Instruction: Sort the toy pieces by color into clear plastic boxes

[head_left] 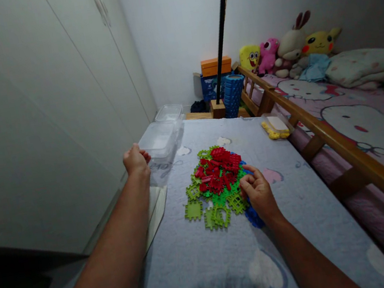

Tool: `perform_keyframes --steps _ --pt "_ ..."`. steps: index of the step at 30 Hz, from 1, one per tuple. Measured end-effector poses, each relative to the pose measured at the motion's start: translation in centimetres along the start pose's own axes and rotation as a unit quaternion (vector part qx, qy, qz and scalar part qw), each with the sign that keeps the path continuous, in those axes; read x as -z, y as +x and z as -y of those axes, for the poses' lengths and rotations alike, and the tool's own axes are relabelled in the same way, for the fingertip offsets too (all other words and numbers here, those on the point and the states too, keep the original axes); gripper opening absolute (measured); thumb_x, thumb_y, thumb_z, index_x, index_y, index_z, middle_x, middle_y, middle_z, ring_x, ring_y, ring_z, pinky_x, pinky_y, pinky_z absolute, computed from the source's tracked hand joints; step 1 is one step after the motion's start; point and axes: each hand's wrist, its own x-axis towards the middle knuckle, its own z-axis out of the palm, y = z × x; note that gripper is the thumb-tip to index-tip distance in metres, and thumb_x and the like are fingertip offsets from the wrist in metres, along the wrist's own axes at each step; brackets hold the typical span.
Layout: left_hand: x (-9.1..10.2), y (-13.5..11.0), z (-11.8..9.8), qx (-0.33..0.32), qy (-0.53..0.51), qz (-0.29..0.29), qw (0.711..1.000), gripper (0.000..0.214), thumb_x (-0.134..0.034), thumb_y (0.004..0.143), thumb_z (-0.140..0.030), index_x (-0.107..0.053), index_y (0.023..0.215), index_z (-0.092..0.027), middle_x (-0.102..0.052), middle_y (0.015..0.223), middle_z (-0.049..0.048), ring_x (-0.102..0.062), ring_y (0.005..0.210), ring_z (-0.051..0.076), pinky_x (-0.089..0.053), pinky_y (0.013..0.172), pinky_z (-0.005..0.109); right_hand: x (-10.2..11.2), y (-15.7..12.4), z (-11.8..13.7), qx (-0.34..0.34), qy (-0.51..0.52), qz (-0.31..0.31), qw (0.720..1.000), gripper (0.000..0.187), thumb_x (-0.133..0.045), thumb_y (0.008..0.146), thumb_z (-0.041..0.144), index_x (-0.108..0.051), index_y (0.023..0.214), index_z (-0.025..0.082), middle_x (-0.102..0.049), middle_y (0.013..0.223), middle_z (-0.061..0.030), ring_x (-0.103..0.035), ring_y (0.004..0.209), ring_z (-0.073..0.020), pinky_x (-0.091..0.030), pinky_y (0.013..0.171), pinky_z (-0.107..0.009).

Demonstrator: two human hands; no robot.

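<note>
A heap of plastic interlocking building tiles [219,174] lies mid-table, red ones on top, with green and lime ones around and blue ones along the right side. My right hand [258,194] is at the heap's right edge, index finger partly stretched and the others loosely bent; nothing shows in its grasp. Blue tiles [254,217] lie partly beneath it. On the left, my left hand [136,160] has its fingers curled closed beside the near corner of a clear plastic container [158,140]. Whether it grips the rim or a small piece is hidden.
Behind the container stands another clear one [169,113]. A pale flat sheet [158,204] rests at the table's left edge. A packet with yellow pieces [275,128] sits at the far right. A wooden bed rail [307,129] borders the right side, a white wardrobe [93,82] the left.
</note>
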Motion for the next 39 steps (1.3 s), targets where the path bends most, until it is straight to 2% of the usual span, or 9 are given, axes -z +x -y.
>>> perform_keyframes --steps 6,10,13,16,19,22,27,33,39 --pt "-0.6 -5.0 1.5 0.025 -0.022 -0.057 0.998 0.027 -0.060 0.079 -0.025 -0.043 0.101 -0.024 -0.053 0.071 -0.0098 -0.052 0.053 0.007 -0.046 0.059 0.019 0.0 0.0 -0.1 0.003 -0.005 0.000 1.000 0.049 -0.074 0.080 0.037 -0.056 0.123 0.025 -0.056 0.066 0.0100 -0.051 0.049 -0.0103 -0.040 0.045 -0.022" --pt "-0.6 -10.1 4.7 -0.047 0.101 0.093 0.989 0.028 -0.063 0.079 -0.032 -0.056 0.103 -0.021 -0.061 0.081 -0.0017 -0.064 0.074 0.015 -0.054 0.075 0.030 0.2 0.1 0.0 -0.003 -0.010 -0.008 1.000 0.047 -0.074 0.079 0.039 -0.056 0.119 0.024 -0.055 0.066 0.0101 -0.051 0.049 -0.0103 -0.041 0.045 -0.022" --pt "-0.4 -12.9 6.7 -0.161 0.273 0.236 0.919 0.027 -0.070 0.078 -0.036 -0.065 0.100 -0.021 -0.070 0.104 0.0088 -0.066 0.106 0.026 -0.050 0.100 0.044 0.9 0.6 0.4 0.000 -0.020 -0.004 1.000 0.044 -0.072 0.079 0.041 -0.057 0.117 0.023 -0.055 0.064 0.0098 -0.051 0.049 -0.0108 -0.041 0.045 -0.022" --pt "-0.3 -14.5 7.7 -0.223 0.412 0.295 0.833 0.035 -0.068 0.083 -0.040 -0.067 0.112 -0.020 -0.068 0.124 0.0158 -0.061 0.123 0.035 -0.043 0.109 0.054 2.3 2.0 1.2 0.016 -0.064 0.009 0.998 0.040 -0.071 0.079 0.040 -0.060 0.114 0.022 -0.055 0.064 0.0084 -0.052 0.050 -0.0119 -0.041 0.047 -0.024" --pt "-0.2 -15.2 8.2 -0.244 0.458 0.336 0.786 0.041 -0.064 0.089 -0.041 -0.063 0.124 -0.019 -0.067 0.130 0.0163 -0.060 0.125 0.036 -0.042 0.111 0.056 4.5 4.6 1.7 0.041 -0.157 -0.007 0.987 0.036 -0.068 0.079 0.041 -0.065 0.109 0.021 -0.059 0.070 0.0042 -0.057 0.060 -0.0153 -0.047 0.055 -0.028" --pt "0.0 -15.5 8.5 -0.273 0.437 0.377 0.770 0.043 -0.064 0.090 -0.039 -0.062 0.128 -0.020 -0.067 0.132 0.0149 -0.060 0.125 0.033 -0.043 0.111 0.053 7.1 8.5 1.9 0.102 -0.304 -0.077 0.944 0.031 -0.061 0.079 0.037 -0.069 0.102 0.018 -0.067 0.086 -0.0050 -0.062 0.080 -0.0223 -0.052 0.078 -0.038" --pt "0.2 -15.2 9.2 -0.288 0.395 0.397 0.777 0.045 -0.065 0.089 -0.041 -0.062 0.130 -0.021 -0.066 0.134 0.0135 -0.060 0.126 0.031 -0.045 0.112 0.050 10.3 15.1 1.7 0.128 -0.545 -0.154 0.815 0.038 -0.050 0.078 0.018 -0.069 0.110 0.014 -0.067 0.120 -0.0189 -0.054 0.119 -0.0319 -0.037 0.109 -0.048" --pt "0.3 -14.8 9.3 -0.295 0.382 0.413 0.772 0.046 -0.064 0.090 -0.043 -0.062 0.129 -0.019 -0.066 0.132 0.0147 -0.061 0.125 0.031 -0.046 0.111 0.050 11.1 19.2 0.9 0.093 -0.646 -0.162 0.740 0.059 -0.049 0.083 0.016 -0.059 0.141 0.011 -0.055 0.143 -0.0202 -0.046 0.122 -0.0344 -0.036 0.103 -0.047" --pt "0.4 -14.7 9.2 -0.290 0.386 0.418 0.770 0.045 -0.063 0.090 -0.043 -0.063 0.128 -0.018 -0.066 0.132 0.0157 -0.061 0.124 0.031 -0.046 0.111 0.050 12.4 20.7 0.1 0.019 -0.701 -0.127 0.701 0.049 -0.051 0.085 0.016 -0.069 0.130 0.014 -0.057 0.137 -0.0212 -0.047 0.115 -0.0349 -0.041 0.093 -0.048"
